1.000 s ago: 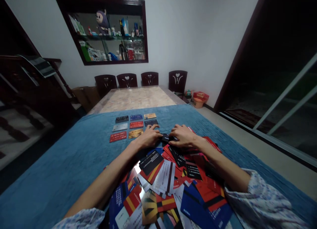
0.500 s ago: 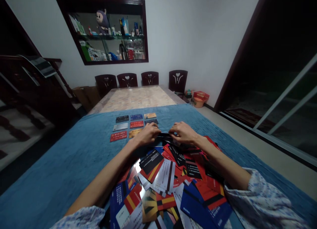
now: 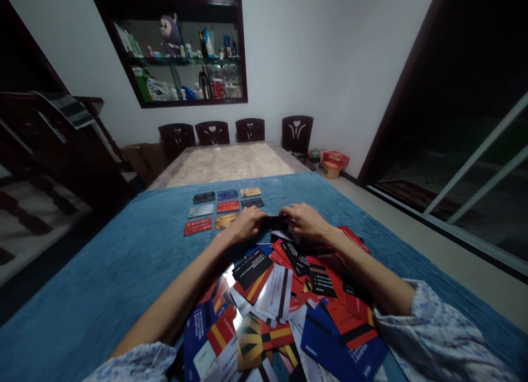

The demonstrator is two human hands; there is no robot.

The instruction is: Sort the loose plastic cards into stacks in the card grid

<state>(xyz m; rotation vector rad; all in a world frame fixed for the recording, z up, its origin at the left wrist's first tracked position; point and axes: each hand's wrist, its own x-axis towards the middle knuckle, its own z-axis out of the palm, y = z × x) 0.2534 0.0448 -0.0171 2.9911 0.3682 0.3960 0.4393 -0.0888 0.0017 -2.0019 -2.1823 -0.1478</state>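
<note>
My left hand (image 3: 246,225) and my right hand (image 3: 304,220) pinch the two ends of a dark card (image 3: 273,223), held just above the blue cloth (image 3: 124,272). Below my hands lies a big loose pile of cards (image 3: 284,299) in red, blue, black and white. To the left of my left hand, a neat grid of cards (image 3: 223,208) lies flat in three rows on the cloth. The fingers of both hands are curled round the dark card's edges.
Beyond the cloth, the bare marble tabletop (image 3: 225,163) runs to several dark chairs (image 3: 235,131). A wall cabinet (image 3: 181,52) holds bottles and a plush toy. A red basket (image 3: 335,162) sits on the floor at the right, beside a glass door.
Both hands have lifted the dark card off the pile's far edge and moved it slightly away from me, towards the grid.
</note>
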